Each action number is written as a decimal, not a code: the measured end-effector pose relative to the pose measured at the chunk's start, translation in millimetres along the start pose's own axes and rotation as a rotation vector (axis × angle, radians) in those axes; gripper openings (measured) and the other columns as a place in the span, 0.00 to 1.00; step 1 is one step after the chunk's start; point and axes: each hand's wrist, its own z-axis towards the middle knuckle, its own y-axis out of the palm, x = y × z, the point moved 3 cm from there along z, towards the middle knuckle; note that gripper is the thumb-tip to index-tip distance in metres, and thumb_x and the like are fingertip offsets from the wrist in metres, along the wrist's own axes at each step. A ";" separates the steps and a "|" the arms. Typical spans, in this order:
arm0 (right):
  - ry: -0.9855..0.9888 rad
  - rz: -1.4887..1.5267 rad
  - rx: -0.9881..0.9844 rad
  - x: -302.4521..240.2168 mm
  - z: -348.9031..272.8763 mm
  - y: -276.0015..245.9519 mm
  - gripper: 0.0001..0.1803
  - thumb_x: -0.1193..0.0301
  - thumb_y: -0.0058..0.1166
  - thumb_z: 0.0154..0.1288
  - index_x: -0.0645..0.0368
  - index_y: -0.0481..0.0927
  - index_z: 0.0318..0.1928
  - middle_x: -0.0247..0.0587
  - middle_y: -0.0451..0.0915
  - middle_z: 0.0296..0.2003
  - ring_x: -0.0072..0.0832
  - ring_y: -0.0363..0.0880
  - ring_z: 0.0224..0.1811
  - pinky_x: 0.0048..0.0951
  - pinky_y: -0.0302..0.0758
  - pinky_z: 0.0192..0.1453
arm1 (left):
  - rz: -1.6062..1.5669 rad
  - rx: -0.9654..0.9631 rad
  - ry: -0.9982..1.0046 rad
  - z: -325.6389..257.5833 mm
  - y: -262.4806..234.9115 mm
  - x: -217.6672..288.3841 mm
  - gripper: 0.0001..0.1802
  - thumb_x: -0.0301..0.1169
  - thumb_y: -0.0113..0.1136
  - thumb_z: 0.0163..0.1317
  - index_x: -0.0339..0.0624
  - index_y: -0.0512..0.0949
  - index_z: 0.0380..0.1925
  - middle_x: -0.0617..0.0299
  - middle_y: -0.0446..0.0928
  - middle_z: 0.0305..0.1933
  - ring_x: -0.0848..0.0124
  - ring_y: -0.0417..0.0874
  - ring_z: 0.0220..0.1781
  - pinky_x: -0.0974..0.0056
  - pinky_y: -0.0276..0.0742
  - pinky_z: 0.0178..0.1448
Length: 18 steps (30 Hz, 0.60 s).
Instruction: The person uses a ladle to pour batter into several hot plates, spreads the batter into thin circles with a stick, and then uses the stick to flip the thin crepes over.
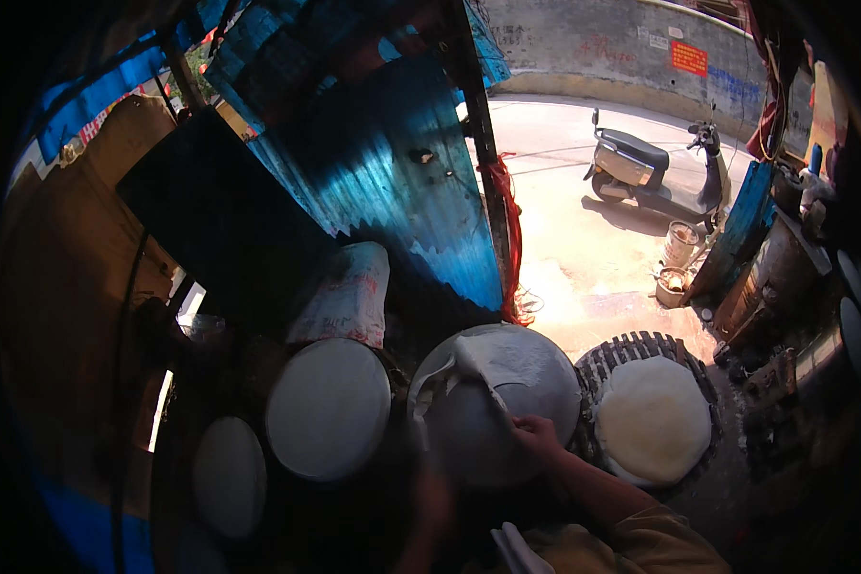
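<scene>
In the middle lies a round metal plate (555,378). A thin, pale, limp sheet (517,356) covers its far part, with a loose edge folded up and running toward me. My right hand (536,437) reaches over the plate's near right side, its fingers closed on the end of that lifted edge. Smeared by motion, my left hand (435,497) is low at the plate's near left side; its fingers cannot be made out. Right of the plate, a stack of round, cream-white sheets (652,421) rests on a dark slatted round rack (631,352).
Two more pale round discs (327,409) stand at the left. Behind them is a printed white sack (349,292). Blue corrugated panels (440,201) and a post with red cloth (507,239) stand ahead. Outside are a parked scooter (641,167) and buckets (680,244).
</scene>
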 end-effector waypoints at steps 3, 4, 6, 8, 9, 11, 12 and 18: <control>0.060 -0.101 -0.182 -15.5 19.0 -29.5 0.15 0.72 0.58 0.52 0.66 0.80 0.41 0.40 0.81 0.28 0.18 0.77 0.29 0.18 0.73 0.32 | 0.157 -0.027 0.150 -10.8 -36.1 -84.5 0.35 0.26 0.54 0.56 0.46 0.53 0.63 0.64 0.69 0.23 0.77 0.68 0.18 0.69 0.68 0.20; -0.033 0.047 -0.142 -20.1 26.2 -52.7 0.13 0.75 0.55 0.53 0.69 0.79 0.40 0.44 0.81 0.29 0.23 0.78 0.26 0.22 0.76 0.32 | 0.156 -0.053 0.097 -23.7 -35.3 -82.4 0.35 0.27 0.55 0.57 0.46 0.52 0.64 0.64 0.69 0.23 0.77 0.68 0.18 0.70 0.68 0.21; -0.031 0.228 0.066 0.6 46.5 -83.3 0.12 0.75 0.55 0.52 0.70 0.79 0.37 0.43 0.80 0.27 0.24 0.78 0.26 0.22 0.76 0.32 | -0.023 -0.006 -0.285 -74.7 -12.6 -11.2 0.34 0.28 0.54 0.58 0.46 0.54 0.63 0.64 0.70 0.27 0.77 0.69 0.23 0.70 0.69 0.25; -0.030 -0.049 -0.105 -6.0 38.9 -47.4 0.12 0.75 0.56 0.52 0.69 0.80 0.37 0.40 0.80 0.26 0.22 0.77 0.24 0.22 0.75 0.31 | -0.228 -0.013 -0.302 -88.5 -32.2 -22.3 0.33 0.27 0.54 0.58 0.45 0.54 0.63 0.64 0.70 0.31 0.77 0.70 0.27 0.71 0.70 0.29; -0.030 -0.186 -0.174 -4.7 30.9 -35.8 0.12 0.74 0.56 0.52 0.69 0.80 0.37 0.39 0.79 0.25 0.22 0.77 0.24 0.21 0.74 0.30 | -0.322 -0.031 -0.311 -97.8 -36.8 -25.6 0.32 0.27 0.53 0.58 0.44 0.55 0.63 0.63 0.70 0.33 0.77 0.70 0.29 0.72 0.70 0.31; -0.020 -0.215 -0.302 1.3 34.7 -38.5 0.11 0.72 0.57 0.53 0.65 0.80 0.37 0.33 0.77 0.22 0.17 0.72 0.20 0.18 0.68 0.24 | 0.285 0.278 0.347 -123.4 -45.7 -0.2 0.31 0.26 0.52 0.58 0.46 0.56 0.62 0.63 0.68 0.36 0.78 0.70 0.32 0.72 0.70 0.33; 0.089 -0.184 -0.371 -20.2 31.9 -49.8 0.11 0.72 0.57 0.53 0.64 0.80 0.38 0.31 0.76 0.21 0.16 0.71 0.18 0.18 0.67 0.21 | 0.328 0.301 0.430 -138.1 -39.3 16.8 0.31 0.26 0.51 0.58 0.47 0.56 0.62 0.64 0.68 0.35 0.78 0.69 0.32 0.72 0.70 0.33; 0.285 -0.037 -0.325 -16.1 56.3 -58.5 0.11 0.71 0.54 0.57 0.59 0.74 0.42 0.27 0.64 0.12 0.16 0.60 0.08 0.19 0.55 0.09 | 0.101 -0.044 0.215 -104.6 18.2 63.5 0.18 0.25 0.51 0.57 0.45 0.70 0.50 0.68 0.66 0.22 0.81 0.65 0.22 0.71 0.65 0.27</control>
